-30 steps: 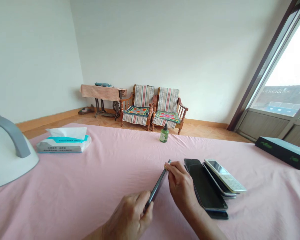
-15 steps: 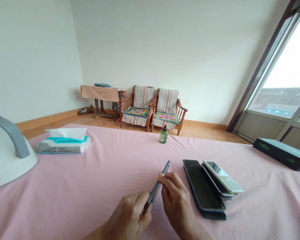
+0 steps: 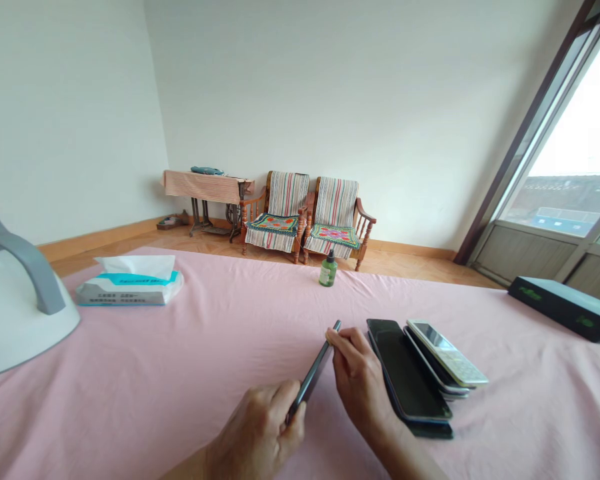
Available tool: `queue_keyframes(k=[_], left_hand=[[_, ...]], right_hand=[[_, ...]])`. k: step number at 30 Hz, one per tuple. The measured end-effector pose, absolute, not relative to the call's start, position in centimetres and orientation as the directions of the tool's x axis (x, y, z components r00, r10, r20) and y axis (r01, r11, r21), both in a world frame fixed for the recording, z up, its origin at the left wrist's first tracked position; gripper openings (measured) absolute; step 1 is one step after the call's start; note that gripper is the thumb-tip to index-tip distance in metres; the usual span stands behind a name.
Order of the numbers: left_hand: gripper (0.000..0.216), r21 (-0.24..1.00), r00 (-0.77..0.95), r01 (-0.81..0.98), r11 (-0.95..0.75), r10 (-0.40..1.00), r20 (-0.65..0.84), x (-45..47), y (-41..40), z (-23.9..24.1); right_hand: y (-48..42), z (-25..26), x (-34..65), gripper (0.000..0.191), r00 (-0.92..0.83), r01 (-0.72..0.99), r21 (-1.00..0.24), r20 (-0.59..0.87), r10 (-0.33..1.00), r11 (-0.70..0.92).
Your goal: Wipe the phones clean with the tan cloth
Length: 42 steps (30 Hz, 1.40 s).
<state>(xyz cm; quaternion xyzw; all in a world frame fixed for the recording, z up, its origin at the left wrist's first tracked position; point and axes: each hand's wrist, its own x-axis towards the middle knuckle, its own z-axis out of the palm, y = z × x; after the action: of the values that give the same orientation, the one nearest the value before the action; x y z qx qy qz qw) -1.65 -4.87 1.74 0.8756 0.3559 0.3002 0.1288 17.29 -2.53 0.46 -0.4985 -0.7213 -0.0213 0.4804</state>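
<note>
My left hand (image 3: 263, 433) grips the near end of a dark phone (image 3: 315, 371) held on edge above the pink tablecloth (image 3: 190, 360). My right hand (image 3: 360, 383) has its fingers pinched together against the phone's far end, near its top edge; whatever small thing they may hold is hidden. Just right of that hand lies a fanned stack of phones (image 3: 420, 377), dark ones below and a white keypad phone (image 3: 447, 360) on top.
A tissue pack (image 3: 130, 283) lies at the left, a white appliance with a grey handle (image 3: 15, 300) at the far left edge. A small green bottle (image 3: 328, 269) stands at the table's far edge, a dark box (image 3: 563, 307) at the right. Chairs stand beyond.
My right hand slid down the phone's edge toward me, then back up to its far end. The left hand and the phone stayed almost still.
</note>
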Motion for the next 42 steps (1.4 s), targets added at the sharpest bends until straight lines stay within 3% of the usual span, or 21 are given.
queue_keyframes(k=[5, 12, 16, 28, 36, 42], left_hand=[[0.019, 0.506, 0.566, 0.497, -0.705, 0.705, 0.427, -1.6, -4.8, 1.6], [0.018, 0.411, 0.58, 0.543, -0.732, 0.681, 0.446, -1.8, -4.8, 1.6], [0.017, 0.382, 0.586, 0.538, -0.751, 0.659, 0.471, -1.7, -4.8, 1.6], [0.016, 0.503, 0.576, 0.459, -0.732, 0.676, 0.459, -1.9, -4.5, 1.2], [0.013, 0.501, 0.596, 0.387, -0.774, 0.624, 0.505, -2.6, -3.7, 1.9], [0.013, 0.443, 0.576, 0.415, -0.794, 0.607, 0.548, -2.4, -3.7, 1.6]], right_hand=[[-5.7, 0.1, 14.4, 0.032, -0.095, 0.669, -0.448, 0.74, 0.666, 0.593], [-1.0, 0.0, 18.1, 0.034, 0.043, 0.785, -0.474, 0.684, 0.728, 0.4], [0.5, -0.3, 19.7, 0.034, 0.068, 0.794, -0.481, 0.679, 0.731, 0.372], [-5.6, 0.2, 14.5, 0.036, -0.162, 0.636, -0.445, 0.722, 0.673, 0.63], [-6.2, 1.1, 14.1, 0.025, -0.2, 0.591, -0.491, 0.68, 0.705, 0.64], [-4.0, 1.1, 15.8, 0.026, -0.031, 0.639, -0.532, 0.704, 0.71, 0.556]])
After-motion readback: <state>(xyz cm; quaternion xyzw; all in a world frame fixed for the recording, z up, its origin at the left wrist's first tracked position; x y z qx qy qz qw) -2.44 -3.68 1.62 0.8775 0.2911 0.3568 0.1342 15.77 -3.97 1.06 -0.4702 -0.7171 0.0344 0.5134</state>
